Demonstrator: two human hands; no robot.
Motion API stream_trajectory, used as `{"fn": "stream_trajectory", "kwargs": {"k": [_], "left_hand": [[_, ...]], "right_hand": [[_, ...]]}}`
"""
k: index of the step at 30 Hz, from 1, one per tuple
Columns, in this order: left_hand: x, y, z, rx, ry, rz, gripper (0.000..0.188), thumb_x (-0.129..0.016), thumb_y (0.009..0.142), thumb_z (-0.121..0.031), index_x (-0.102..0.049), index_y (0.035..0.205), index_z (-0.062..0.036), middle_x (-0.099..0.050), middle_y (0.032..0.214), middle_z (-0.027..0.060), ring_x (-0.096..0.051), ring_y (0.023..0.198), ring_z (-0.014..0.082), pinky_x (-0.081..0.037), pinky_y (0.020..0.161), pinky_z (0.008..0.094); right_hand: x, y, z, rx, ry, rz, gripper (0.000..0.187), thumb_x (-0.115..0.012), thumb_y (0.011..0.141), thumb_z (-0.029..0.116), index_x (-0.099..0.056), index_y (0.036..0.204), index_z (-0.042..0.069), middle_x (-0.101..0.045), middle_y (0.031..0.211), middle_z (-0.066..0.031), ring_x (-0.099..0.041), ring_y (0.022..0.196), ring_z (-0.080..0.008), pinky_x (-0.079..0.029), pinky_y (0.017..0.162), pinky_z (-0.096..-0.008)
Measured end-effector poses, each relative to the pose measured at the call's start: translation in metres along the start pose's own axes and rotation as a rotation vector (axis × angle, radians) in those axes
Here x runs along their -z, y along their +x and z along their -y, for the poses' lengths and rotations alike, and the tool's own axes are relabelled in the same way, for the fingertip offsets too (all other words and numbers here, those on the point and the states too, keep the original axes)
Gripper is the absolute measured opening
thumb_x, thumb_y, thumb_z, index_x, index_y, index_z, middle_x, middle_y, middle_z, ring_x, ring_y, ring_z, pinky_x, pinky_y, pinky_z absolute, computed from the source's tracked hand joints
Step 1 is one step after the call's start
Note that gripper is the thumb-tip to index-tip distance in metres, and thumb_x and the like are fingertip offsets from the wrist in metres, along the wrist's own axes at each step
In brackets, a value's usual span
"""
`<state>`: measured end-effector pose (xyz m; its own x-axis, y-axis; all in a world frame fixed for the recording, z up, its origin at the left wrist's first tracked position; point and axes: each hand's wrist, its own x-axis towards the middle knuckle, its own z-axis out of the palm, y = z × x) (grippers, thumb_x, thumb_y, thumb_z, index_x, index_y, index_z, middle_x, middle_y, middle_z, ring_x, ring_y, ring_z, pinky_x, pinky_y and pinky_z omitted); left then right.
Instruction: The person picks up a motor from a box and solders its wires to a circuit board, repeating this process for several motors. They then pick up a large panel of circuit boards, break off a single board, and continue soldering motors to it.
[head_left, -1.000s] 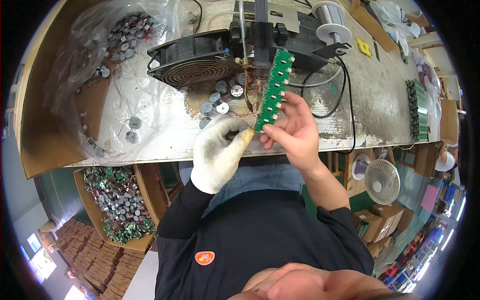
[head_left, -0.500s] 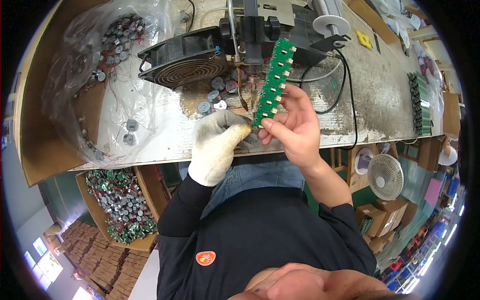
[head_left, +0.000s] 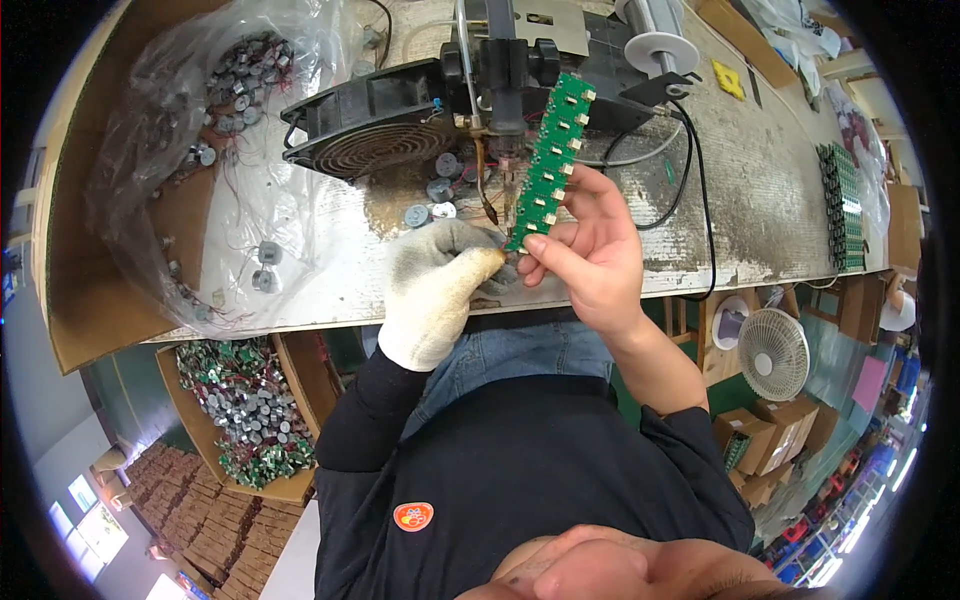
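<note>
Narrow green circuit board, bearing pale connectors, slants over the white tabletop, its near end pinched by the bare right hand, apparently leaving its face uncovered. The white-gloved left hand curls at that end; whether it grips anything is hidden. Beyond lie small round silver motors, seemingly within reach, then a black boxy fan.

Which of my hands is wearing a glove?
Your left hand: it wears a stained white glove, while your right hand, gripping the green circuit board, is bare.
</note>
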<state>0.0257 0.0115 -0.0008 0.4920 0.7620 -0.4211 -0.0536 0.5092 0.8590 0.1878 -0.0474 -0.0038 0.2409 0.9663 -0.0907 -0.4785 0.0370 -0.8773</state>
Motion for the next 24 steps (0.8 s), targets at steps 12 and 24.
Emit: {"fn": "stream_trajectory", "kwargs": {"k": [12,24], "left_hand": [[0.0019,-0.0004,0.0099,-0.044,0.015,-0.006,0.009,-0.063,0.084,-0.007,-0.064,0.083,0.0019,-0.064,0.077,0.005,-0.059,0.07,0.0095,-0.046,0.063,0.0234],[0.0031,-0.0053,0.0062,-0.017,-0.067,-0.027,0.013,-0.064,0.086,-0.01,-0.064,0.09,0.0031,-0.066,0.081,0.0073,-0.062,0.073,0.011,-0.05,0.067,0.0244]], "right_hand": [[0.0029,-0.005,-0.0049,-0.013,0.002,-0.016,0.061,-0.059,0.081,-0.014,-0.032,0.134,0.001,-0.052,0.117,-0.0169,-0.065,0.074,-0.018,-0.056,0.058,-0.0257],[0.0028,-0.0066,-0.0045,-0.019,-0.014,-0.025,0.06,-0.06,0.081,-0.013,-0.033,0.133,0.001,-0.051,0.117,-0.0166,-0.065,0.073,-0.0175,-0.056,0.058,-0.0259]]}}
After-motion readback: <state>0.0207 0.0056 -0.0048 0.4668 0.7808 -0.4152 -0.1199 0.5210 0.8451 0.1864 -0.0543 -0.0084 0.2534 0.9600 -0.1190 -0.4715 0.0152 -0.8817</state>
